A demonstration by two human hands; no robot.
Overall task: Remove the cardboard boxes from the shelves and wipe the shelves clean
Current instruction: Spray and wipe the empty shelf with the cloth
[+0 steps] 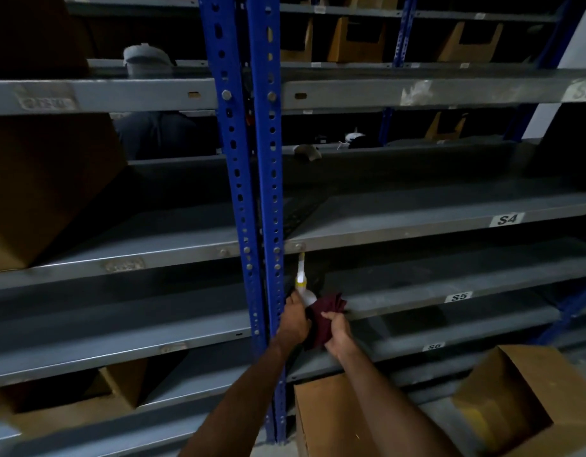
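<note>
Grey steel shelves [417,209]: S4, S5 bays already boxless.
Brown cardboard boxes [37,192]: some remain on left shelves.
Your left hand [294,319]: grasps white spray bottle [306,293].
Your right hand [337,334]: grasps maroon cloth [329,306]; wiping remains.

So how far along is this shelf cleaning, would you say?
Partway, I'd judge. The S4 shelf and S5 shelf on the right hold no boxes, and two open boxes sit down in front. The left hand holds a spray bottle and the right hand a dark red cloth. A large box remains on the left shelves.
</note>
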